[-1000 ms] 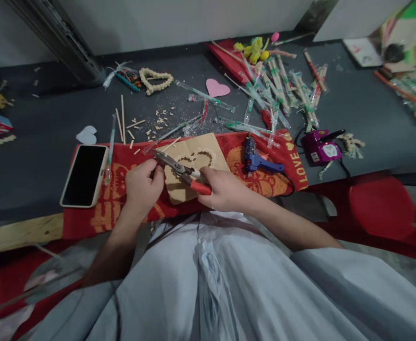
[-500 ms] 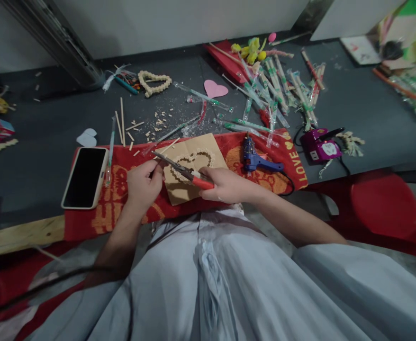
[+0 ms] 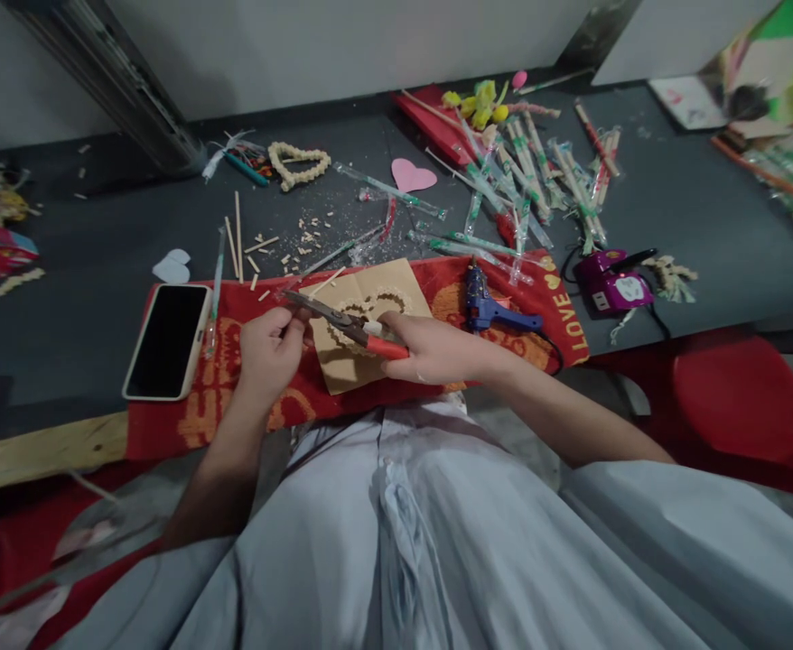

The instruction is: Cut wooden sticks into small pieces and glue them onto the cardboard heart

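My left hand (image 3: pixel 271 352) is closed in a pinch on a thin wooden stick (image 3: pixel 329 282), which slants up to the right past the fingertips. My right hand (image 3: pixel 430 348) grips red-handled scissors (image 3: pixel 342 320), whose blades point left and cross the stick close to my left fingers. Below the scissors lies a brown cardboard square (image 3: pixel 349 373) with a heart outline of small pale pieces (image 3: pixel 396 296) on it, partly hidden by the blades and my right hand. The cardboard rests on a red and orange towel (image 3: pixel 166 429).
A phone (image 3: pixel 168 343) lies left on the towel, a blue glue gun (image 3: pixel 495 310) right. Behind are loose sticks (image 3: pixel 237 236), cut bits (image 3: pixel 310 236), a beaded heart frame (image 3: pixel 300 169), a pink paper heart (image 3: pixel 414 176) and wrapped sticks (image 3: pixel 528 167). A purple device (image 3: pixel 613 282) sits right.
The view has shifted slightly. A white part near the scissors' handle now shows by my right thumb. Both hands stay almost in place.
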Available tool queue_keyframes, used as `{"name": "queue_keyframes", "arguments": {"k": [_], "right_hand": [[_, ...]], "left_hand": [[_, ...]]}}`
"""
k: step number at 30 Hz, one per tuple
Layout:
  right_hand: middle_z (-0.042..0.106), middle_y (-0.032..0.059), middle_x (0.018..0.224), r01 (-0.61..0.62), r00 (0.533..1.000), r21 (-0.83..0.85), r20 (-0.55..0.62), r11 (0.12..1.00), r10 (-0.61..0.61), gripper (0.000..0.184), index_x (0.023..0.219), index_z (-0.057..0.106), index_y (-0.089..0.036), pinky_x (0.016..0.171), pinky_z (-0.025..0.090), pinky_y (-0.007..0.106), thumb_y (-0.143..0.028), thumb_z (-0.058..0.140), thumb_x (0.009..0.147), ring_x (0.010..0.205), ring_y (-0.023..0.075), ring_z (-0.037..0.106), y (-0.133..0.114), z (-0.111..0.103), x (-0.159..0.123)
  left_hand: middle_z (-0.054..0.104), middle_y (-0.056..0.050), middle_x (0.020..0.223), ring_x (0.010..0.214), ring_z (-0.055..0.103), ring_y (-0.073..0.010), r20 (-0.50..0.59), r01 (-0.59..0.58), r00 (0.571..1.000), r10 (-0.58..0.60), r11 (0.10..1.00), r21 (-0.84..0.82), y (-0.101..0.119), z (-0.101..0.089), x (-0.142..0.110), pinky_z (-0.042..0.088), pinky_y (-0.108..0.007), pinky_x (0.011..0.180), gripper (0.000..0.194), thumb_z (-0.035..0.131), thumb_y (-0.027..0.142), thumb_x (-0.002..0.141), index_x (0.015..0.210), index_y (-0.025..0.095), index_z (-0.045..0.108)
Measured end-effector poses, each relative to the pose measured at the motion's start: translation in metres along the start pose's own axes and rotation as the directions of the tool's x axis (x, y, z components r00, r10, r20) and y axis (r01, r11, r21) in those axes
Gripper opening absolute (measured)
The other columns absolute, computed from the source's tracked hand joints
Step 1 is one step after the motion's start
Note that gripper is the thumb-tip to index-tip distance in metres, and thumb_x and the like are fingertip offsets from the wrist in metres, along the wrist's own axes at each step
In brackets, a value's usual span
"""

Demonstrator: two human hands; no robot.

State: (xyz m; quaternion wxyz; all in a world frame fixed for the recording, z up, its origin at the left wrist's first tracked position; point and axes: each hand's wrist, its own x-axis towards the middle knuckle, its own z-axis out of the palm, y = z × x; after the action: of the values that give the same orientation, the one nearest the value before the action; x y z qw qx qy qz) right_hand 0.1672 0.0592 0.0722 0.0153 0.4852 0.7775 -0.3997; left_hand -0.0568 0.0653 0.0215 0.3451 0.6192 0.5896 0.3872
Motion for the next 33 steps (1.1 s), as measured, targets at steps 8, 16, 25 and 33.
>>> {"name": "queue_keyframes", "arguments": {"k": [8,16,25,33], "right_hand": [[0.057,0.0188,0.109,0.194,0.974,-0.078,-0.107,0.978,-0.202,0.047,0.112,0.046,-0.009,0.083,0.044,0.041,-0.031,0.051,0.071,0.098,0.0299,0.056,0.011,0.0,-0.002],[0.062,0.0171,0.101,0.088,0.97,-0.164,-0.209,0.982,-0.122,0.039,0.103,0.048,-0.012,0.071,0.043,0.035,-0.033,0.049,0.071,0.086,0.0283,0.059,-0.005,0.008,-0.004],[0.064,0.0163,0.093,0.003,0.979,-0.207,-0.199,0.978,-0.045,0.033,0.1,0.049,-0.012,0.066,0.041,0.033,-0.03,0.048,0.072,0.08,0.0285,0.061,-0.009,0.01,-0.005],[0.054,0.0211,0.117,0.287,0.949,-0.081,-0.109,0.954,-0.295,0.056,0.12,0.042,-0.005,0.09,0.043,0.045,-0.03,0.051,0.071,0.107,0.031,0.053,0.013,0.0,-0.005]], "left_hand": [[0.052,0.002,0.047,0.032,0.033,-0.0031,0.202,0.292,0.952,-0.229,0.877,-0.381,0.008,-0.008,-0.007,0.019,-0.016,0.034,0.019,0.061,0.036,0.078,0.074,0.017,0.06],[0.052,0.003,0.046,0.033,0.035,-0.0037,0.104,0.266,0.964,-0.245,0.889,-0.373,0.017,-0.007,-0.008,0.022,-0.016,0.034,0.02,0.062,0.036,0.076,0.077,0.016,0.061],[0.048,0.004,0.044,0.032,0.032,-0.0038,0.1,0.315,0.949,-0.299,0.897,-0.309,0.009,0.001,-0.006,0.02,-0.017,0.033,0.018,0.057,0.033,0.079,0.07,0.018,0.057],[0.049,0.001,0.044,0.029,0.033,-0.0054,0.287,0.347,0.929,-0.233,0.817,-0.461,0.021,-0.01,-0.008,0.014,-0.018,0.028,0.035,0.072,0.05,0.063,0.063,0.017,0.06]]}}
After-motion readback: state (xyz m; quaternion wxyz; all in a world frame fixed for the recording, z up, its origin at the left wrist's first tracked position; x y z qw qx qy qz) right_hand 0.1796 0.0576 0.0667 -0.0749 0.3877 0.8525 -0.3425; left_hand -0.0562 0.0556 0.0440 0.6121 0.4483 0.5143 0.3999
